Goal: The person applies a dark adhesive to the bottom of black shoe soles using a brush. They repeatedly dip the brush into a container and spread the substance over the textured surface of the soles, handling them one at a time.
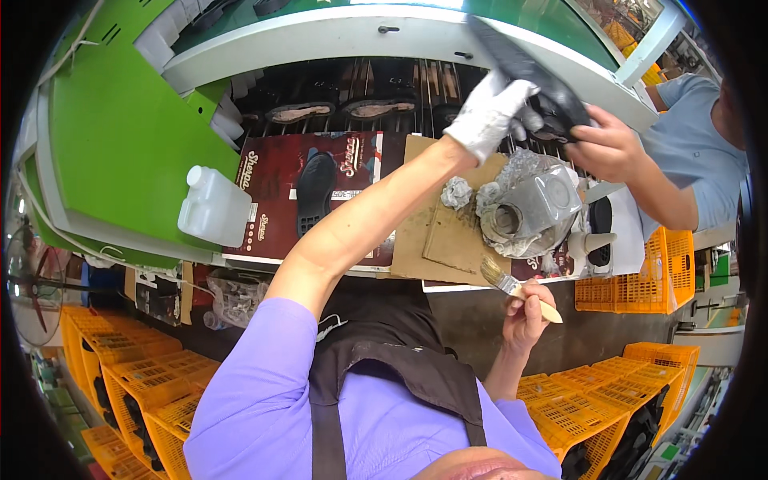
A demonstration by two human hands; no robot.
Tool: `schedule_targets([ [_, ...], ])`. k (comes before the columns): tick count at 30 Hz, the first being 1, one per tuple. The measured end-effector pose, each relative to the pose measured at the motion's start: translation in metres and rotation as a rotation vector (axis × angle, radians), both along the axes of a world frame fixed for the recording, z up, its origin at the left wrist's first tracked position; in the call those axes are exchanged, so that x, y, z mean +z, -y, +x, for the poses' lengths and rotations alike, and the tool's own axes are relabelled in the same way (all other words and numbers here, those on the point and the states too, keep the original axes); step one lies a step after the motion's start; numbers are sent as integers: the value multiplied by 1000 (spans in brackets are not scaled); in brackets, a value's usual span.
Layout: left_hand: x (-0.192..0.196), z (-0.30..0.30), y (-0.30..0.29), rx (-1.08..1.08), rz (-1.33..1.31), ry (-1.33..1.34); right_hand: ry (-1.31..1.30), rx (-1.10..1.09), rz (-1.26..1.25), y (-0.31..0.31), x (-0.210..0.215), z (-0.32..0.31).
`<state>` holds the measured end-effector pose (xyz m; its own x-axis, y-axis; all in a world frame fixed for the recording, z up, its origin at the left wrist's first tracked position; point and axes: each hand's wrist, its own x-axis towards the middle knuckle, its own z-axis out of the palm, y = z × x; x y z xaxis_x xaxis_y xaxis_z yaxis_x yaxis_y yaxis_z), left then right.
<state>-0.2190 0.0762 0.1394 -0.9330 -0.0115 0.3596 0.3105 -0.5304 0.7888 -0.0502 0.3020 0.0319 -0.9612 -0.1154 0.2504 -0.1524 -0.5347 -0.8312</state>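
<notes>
My left hand [488, 112], in a white glove, reaches far forward and grips a long black shoe sole [520, 60] held up over the conveyor. A co-worker in a blue shirt stands at the right, and that person's bare hand [612, 148] holds the same sole at its lower end. My right hand [526, 314] stays low, close to my body, shut on a wooden-handled brush [512, 286] whose bristles point up and left. Between the two hands stands a glue pot [512, 218] wrapped in crumpled foil, on a sheet of brown cardboard [436, 236].
Another black sole [314, 192] lies on a dark red printed board beside a white plastic jug [212, 204]. Tan soles [300, 112] ride the dark conveyor behind. A green machine panel [120, 136] is at left. Orange crates [632, 280] stand right and below.
</notes>
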Motion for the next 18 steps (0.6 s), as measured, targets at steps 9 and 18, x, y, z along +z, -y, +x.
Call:
schedule_targets([
  [9,-16,51,18,14,-253,11,29,-42,32,-11,-10,0],
  [18,-134,194,159,927,-1242,655,121,-79,253,2,-28,-27],
])
